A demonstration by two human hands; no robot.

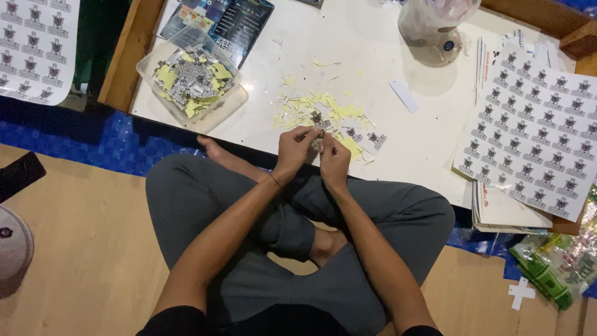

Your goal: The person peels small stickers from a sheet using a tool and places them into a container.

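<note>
Both hands meet at the near edge of the worktop: the left hand and right hand pinch one small sticker between their fingertips, seemingly peeling its backing. Just beyond them lie yellow backing scraps and loose stickers. Farther left sits a clear tub of peeled pieces; to the right, printed sticker sheets. Separating the layers likely calls for a fingernail at a corner.

A stack of white sticker sheets with rows of small black labels lies at the table's right edge; another such sheet lies far left. A dark glossy printed packet sits top centre, a green-and-clear plastic bag bottom right
</note>
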